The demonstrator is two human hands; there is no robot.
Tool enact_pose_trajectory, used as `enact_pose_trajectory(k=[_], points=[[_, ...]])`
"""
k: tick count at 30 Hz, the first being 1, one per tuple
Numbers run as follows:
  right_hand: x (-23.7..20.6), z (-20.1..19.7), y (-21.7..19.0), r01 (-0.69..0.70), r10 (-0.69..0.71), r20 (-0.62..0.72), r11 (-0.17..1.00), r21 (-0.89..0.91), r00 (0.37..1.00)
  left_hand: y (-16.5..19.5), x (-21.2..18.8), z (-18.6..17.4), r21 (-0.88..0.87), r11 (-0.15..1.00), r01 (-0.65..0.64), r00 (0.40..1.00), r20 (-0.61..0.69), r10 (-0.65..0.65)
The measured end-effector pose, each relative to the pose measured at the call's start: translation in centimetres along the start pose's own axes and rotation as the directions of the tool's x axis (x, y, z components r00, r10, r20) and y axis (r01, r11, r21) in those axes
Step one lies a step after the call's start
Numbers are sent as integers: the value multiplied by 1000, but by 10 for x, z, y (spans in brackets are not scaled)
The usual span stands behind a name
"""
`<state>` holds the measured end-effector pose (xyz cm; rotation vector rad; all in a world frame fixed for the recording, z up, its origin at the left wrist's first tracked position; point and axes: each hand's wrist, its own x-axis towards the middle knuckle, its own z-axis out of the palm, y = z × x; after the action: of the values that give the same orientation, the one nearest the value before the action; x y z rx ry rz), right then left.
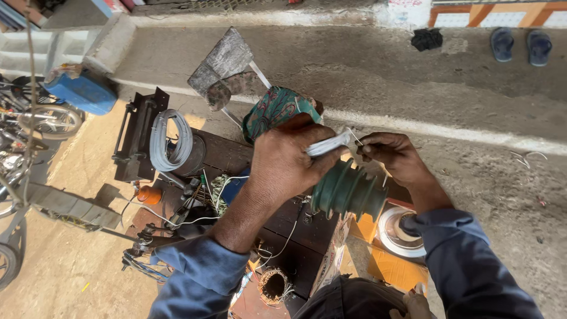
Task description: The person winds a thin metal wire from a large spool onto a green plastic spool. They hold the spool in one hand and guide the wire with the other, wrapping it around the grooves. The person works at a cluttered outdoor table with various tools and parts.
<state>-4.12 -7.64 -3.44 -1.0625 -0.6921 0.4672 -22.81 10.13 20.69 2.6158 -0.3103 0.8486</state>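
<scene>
Head view, boot: we see a dark green ribbed rubber boot [348, 190] at the centre of the frame, held up over the bench [221, 152], just below both hands.
Head view, left hand: our left hand [286, 162] is closed around a flat white strip [328, 144], and its palm and lower fingers press on the boot's narrow upper end.
Head view, right hand: our right hand [393, 155] sits right of centre, fingers pinched narrow on a thin white wire [355, 137] at the strip's tip; it is just above the boot, and we cannot tell if it touches.
Direction from hands: the boot lies below and between them, nearer the left hand, which bears on it.
Boot long axis: it runs from upper left to lower right in the frame, tilted.
Boot pointing: the wide end points lower right, toward a white spool [394, 233]; the narrow end points up toward the left palm.
Strip axis: nearly level, rising slightly to the right, tip toward the right hand.
Around: a grey wire coil [168, 139] lies at the bench's left.
</scene>
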Motion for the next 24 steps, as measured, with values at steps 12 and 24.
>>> enact_pose_trajectory(k=[12, 24], points=[[-15, 48, 63, -384, 394, -125, 918, 94, 911, -10, 3, 12, 9, 1000, 26, 999, -47, -26], [-128, 116, 84, -339, 291, -320, 935, -104, 901, -22, -5, 23, 16, 1000, 11, 998, -67, -10]])
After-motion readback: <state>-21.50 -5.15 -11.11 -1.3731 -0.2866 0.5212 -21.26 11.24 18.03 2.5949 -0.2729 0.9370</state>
